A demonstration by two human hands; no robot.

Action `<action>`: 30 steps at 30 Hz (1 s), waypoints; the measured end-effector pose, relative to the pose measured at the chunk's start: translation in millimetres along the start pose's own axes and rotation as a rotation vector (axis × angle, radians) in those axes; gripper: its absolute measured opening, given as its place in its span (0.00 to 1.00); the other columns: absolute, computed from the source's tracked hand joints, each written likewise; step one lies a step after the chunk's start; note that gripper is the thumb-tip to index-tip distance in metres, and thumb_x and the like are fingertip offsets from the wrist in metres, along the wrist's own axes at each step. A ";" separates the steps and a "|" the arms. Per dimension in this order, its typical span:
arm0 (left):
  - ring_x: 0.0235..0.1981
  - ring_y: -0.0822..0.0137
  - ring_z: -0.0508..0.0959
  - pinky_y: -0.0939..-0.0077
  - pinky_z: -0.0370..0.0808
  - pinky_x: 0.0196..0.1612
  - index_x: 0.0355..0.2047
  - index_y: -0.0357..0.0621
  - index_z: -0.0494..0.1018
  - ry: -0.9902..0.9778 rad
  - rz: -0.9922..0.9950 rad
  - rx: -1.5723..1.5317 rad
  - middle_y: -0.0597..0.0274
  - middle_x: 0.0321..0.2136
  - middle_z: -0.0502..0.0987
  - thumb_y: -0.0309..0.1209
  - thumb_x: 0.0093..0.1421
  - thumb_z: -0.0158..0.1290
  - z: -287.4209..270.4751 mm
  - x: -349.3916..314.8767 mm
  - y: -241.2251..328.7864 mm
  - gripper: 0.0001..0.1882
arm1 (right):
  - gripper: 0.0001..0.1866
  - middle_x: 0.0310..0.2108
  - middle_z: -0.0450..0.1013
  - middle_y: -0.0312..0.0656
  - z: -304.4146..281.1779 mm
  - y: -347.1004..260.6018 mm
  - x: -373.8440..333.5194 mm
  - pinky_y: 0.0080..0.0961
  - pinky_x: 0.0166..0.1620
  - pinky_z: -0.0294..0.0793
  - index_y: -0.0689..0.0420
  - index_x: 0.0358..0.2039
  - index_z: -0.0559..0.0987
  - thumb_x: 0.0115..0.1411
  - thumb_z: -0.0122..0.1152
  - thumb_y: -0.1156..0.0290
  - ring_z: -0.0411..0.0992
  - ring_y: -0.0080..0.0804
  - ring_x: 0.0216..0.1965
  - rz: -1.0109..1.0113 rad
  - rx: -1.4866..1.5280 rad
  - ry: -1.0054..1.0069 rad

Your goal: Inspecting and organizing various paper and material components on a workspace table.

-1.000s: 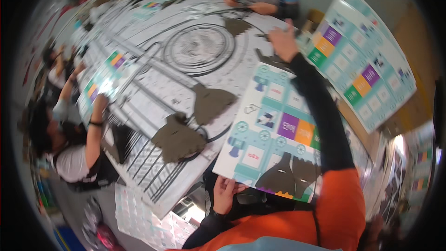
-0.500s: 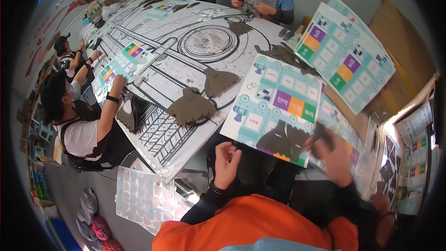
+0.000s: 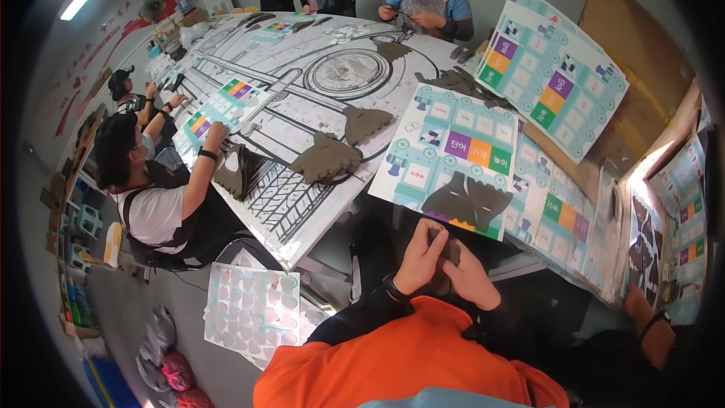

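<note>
My left hand point(image 3: 420, 258) and my right hand point(image 3: 470, 278) meet just in front of my orange-clad body. Between them they grip a small dark grey-brown piece point(image 3: 444, 254), folded or stacked, mostly covered by the fingers. Just beyond my hands, at the table's near edge, is a printed sheet point(image 3: 398, 179) with pale blue train drawings and coloured blocks. On its near part lie dark grey-brown cut pieces point(image 3: 467, 202) with scalloped edges.
More printed sheets point(image 3: 563, 53) lean on cardboard point(image 3: 634, 53) at the right. Scalloped dark pieces point(image 3: 325, 159) lie on the patterned table point(image 3: 294, 204). A co-worker point(image 3: 162, 189) sits at left; another's hand point(image 3: 639, 306) is at far right. A sheet with cut-outs point(image 3: 253, 306) sits low at left.
My right hand has moved left from beside the sheet, bringing a dark piece to my left hand. Both hands now hold it together. The view has shifted slightly.
</note>
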State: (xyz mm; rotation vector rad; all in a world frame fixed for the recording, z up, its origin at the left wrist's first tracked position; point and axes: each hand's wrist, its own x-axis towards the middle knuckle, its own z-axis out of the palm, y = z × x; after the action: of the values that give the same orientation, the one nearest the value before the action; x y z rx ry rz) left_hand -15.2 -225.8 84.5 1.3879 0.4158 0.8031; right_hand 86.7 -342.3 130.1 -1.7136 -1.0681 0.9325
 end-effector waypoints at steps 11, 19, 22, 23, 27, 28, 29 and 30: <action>0.34 0.60 0.75 0.69 0.73 0.40 0.49 0.42 0.67 0.021 0.183 0.348 0.55 0.34 0.71 0.29 0.67 0.54 5.1 23.3 10.5 0.12 | 0.18 0.49 0.75 0.47 13.5 36.6 22.1 0.30 0.54 0.70 0.64 0.56 0.72 0.69 0.53 0.70 0.74 0.37 0.51 -0.121 0.093 0.178; 0.40 0.77 0.73 0.81 0.72 0.42 0.49 0.44 0.67 -0.141 -0.102 -0.069 0.67 0.40 0.71 0.23 0.65 0.54 -23.8 38.6 19.8 0.14 | 0.15 0.45 0.74 0.47 -5.6 33.1 26.2 0.41 0.43 0.83 0.60 0.54 0.69 0.75 0.45 0.64 0.78 0.43 0.42 0.130 1.144 -0.079; 0.37 0.79 0.71 0.84 0.70 0.35 0.48 0.46 0.67 -0.279 -0.171 -0.169 0.69 0.40 0.71 0.23 0.65 0.55 -19.4 42.5 35.9 0.12 | 0.17 0.46 0.74 0.43 -0.8 50.7 33.9 0.33 0.46 0.80 0.58 0.58 0.69 0.75 0.47 0.62 0.77 0.35 0.44 0.167 1.087 0.002; 0.35 0.81 0.71 0.86 0.69 0.32 0.47 0.46 0.67 -0.389 -0.289 -0.189 0.70 0.40 0.71 0.23 0.65 0.55 -17.0 43.0 41.3 0.12 | 0.19 0.47 0.74 0.42 3.0 56.1 35.9 0.29 0.46 0.78 0.57 0.61 0.68 0.75 0.48 0.62 0.77 0.31 0.46 0.178 1.009 0.051; 0.36 0.72 0.74 0.79 0.72 0.34 0.46 0.45 0.69 -0.456 -0.327 0.272 0.64 0.41 0.72 0.28 0.65 0.58 3.5 44.5 51.0 0.12 | 0.19 0.46 0.74 0.41 11.7 72.3 36.4 0.29 0.42 0.78 0.56 0.60 0.70 0.74 0.45 0.61 0.77 0.33 0.41 0.250 1.197 0.065; 0.36 0.72 0.74 0.79 0.72 0.34 0.46 0.45 0.69 -0.460 -0.330 0.269 0.64 0.41 0.72 0.28 0.65 0.58 3.0 44.7 39.7 0.12 | 0.19 0.46 0.74 0.41 10.7 70.8 34.9 0.29 0.42 0.78 0.56 0.60 0.70 0.74 0.45 0.61 0.77 0.33 0.41 0.253 1.197 0.071; 0.40 0.66 0.74 0.74 0.73 0.40 0.46 0.43 0.69 -0.405 -0.115 0.416 0.60 0.42 0.72 0.28 0.63 0.58 1.6 44.6 22.8 0.13 | 0.21 0.44 0.74 0.43 9.3 64.2 32.4 0.31 0.38 0.78 0.56 0.58 0.70 0.75 0.41 0.56 0.77 0.36 0.36 0.226 1.254 -0.004; 0.43 0.59 0.75 0.69 0.73 0.45 0.46 0.41 0.69 -0.348 0.101 0.557 0.55 0.43 0.72 0.28 0.62 0.59 0.4 43.1 7.0 0.14 | 0.24 0.41 0.75 0.45 7.6 54.7 29.5 0.33 0.33 0.78 0.57 0.57 0.71 0.75 0.38 0.52 0.76 0.38 0.32 0.199 1.311 -0.074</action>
State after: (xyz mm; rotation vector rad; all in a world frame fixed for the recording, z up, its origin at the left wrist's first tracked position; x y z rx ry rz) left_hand 12.5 -195.5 99.6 2.0416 0.3073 0.5237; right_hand 104.4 -325.8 72.3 -0.6664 -0.1367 1.3767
